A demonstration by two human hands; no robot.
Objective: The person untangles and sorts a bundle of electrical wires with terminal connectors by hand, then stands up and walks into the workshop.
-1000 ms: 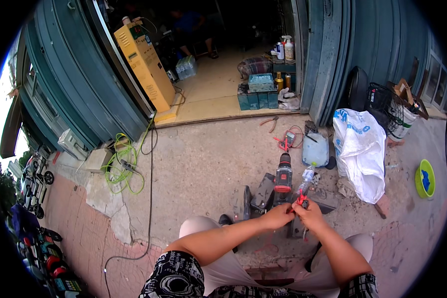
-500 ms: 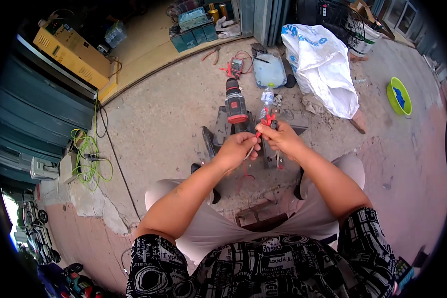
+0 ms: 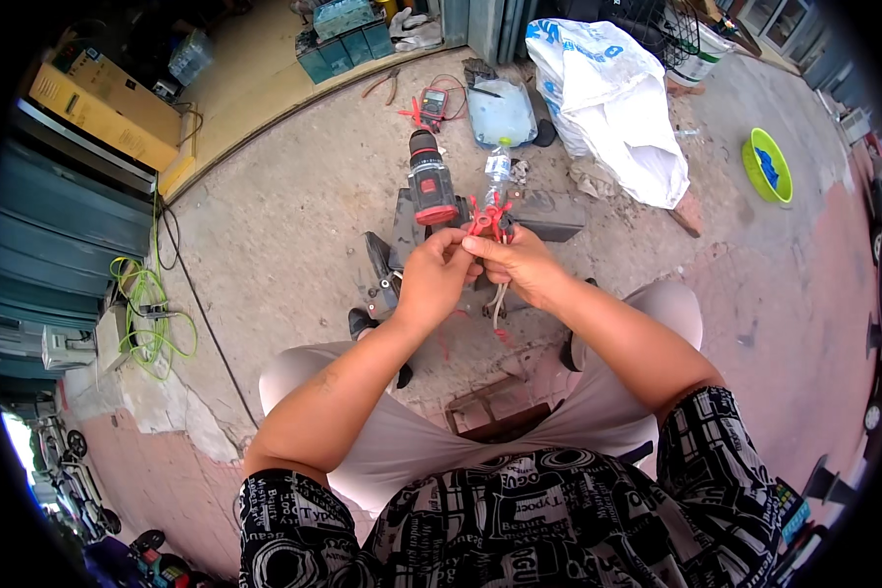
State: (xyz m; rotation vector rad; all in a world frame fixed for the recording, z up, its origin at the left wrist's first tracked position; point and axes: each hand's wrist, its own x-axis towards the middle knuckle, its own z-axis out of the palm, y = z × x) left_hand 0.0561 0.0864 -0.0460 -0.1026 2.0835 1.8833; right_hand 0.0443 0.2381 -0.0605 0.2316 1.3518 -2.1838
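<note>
My left hand (image 3: 436, 276) and my right hand (image 3: 521, 267) are closed together in front of me, thumbs almost meeting. Between them is a bundle of wires with red, tape-like ends (image 3: 487, 218) fanning out above the fingers. Pale wire tails (image 3: 500, 306) hang below my right hand, with a bit of red at the bottom. The fingertips of both hands are partly hidden. A black and red cordless drill (image 3: 429, 178) stands just beyond my left hand, on or beside a dark metal stand (image 3: 549, 220). A clear plastic bottle (image 3: 498, 169) is just past the red ends.
Farther off are a multimeter (image 3: 432, 105), pliers (image 3: 382, 85), a translucent container (image 3: 501, 116) and a large white sack (image 3: 612, 108). At far right sits a green basin (image 3: 766, 167) with blue cloth. A green cable coil (image 3: 147, 318) lies at left.
The whole view has shifted, so things sit farther left and up. My hands have come closer together around the wires, and the red ends now fan out more above the fingers.
</note>
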